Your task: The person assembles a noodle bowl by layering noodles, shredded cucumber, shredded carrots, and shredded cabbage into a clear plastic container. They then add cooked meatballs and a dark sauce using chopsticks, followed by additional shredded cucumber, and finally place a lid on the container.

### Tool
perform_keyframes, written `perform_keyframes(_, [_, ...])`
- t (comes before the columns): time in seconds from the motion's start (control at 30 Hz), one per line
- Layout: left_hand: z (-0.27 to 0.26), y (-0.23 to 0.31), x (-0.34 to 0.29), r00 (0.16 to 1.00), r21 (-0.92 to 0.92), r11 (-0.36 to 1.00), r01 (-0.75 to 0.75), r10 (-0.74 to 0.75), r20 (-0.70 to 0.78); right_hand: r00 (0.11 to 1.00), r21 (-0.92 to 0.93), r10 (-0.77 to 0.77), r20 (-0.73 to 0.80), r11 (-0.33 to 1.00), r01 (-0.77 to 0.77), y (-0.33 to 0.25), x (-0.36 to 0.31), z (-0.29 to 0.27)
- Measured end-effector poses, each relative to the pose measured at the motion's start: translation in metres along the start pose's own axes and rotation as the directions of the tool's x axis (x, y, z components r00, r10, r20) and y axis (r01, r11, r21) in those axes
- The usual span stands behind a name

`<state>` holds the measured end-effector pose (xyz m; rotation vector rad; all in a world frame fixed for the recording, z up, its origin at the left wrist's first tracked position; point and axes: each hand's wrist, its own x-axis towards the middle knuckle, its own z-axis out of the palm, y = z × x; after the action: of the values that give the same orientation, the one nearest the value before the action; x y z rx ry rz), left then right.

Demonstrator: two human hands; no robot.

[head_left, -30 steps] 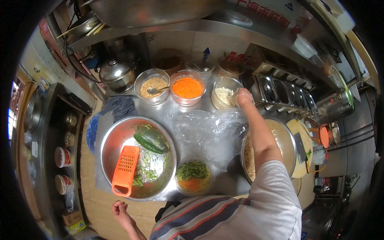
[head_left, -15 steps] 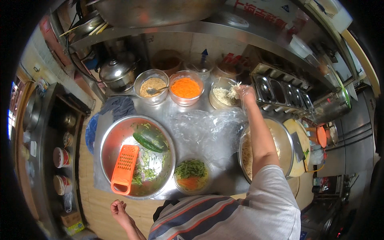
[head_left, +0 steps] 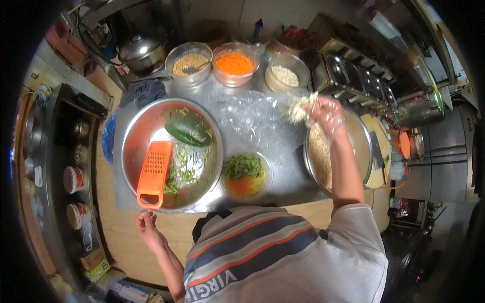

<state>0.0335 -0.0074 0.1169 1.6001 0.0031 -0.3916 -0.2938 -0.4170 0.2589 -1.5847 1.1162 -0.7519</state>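
One gloved hand point(head_left: 327, 112) clutches pale shredded clump point(head_left: 301, 109).

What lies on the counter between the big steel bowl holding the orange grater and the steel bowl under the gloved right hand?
In the head view: crinkled clear plastic wrap and a small bowl of shredded vegetables.

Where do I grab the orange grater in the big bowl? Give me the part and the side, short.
Take the grater by its loop handle, the near end, resting on the bowl rim. Come from the near, left side, where the left hand hangs empty. The slotted face slopes down into the cut greens, so the handle is the only clear, raised part.
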Motion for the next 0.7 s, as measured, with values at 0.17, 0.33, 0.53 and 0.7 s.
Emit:
perform_keyframes(0.17, [-0.005,-0.001,0.009,0.998,-0.030,1.000,0.005,-0.003,0.069,0.994,-0.057,-0.054,0.099,0.997,0.060,0.048,-0.087,0.045])
perform_keyframes(0.33, [-0.009,-0.001,0.018,0.995,-0.029,1.000,-0.004,0.007,0.103,0.899,-0.751,-0.272,0.344,0.496,0.437,0.068,-0.132,0.083])
perform_keyframes(0.53, [-0.012,0.002,0.023,0.993,-0.008,1.000,-0.001,0.002,0.114,0.936,-0.431,-0.165,0.311,0.854,0.293,0.097,-0.153,0.093])
perform_keyframes(0.7, [-0.019,-0.007,0.030,0.986,-0.007,1.000,0.000,0.002,0.164,0.901,-0.425,-0.262,0.347,0.812,0.400,0.100,-0.148,0.080])
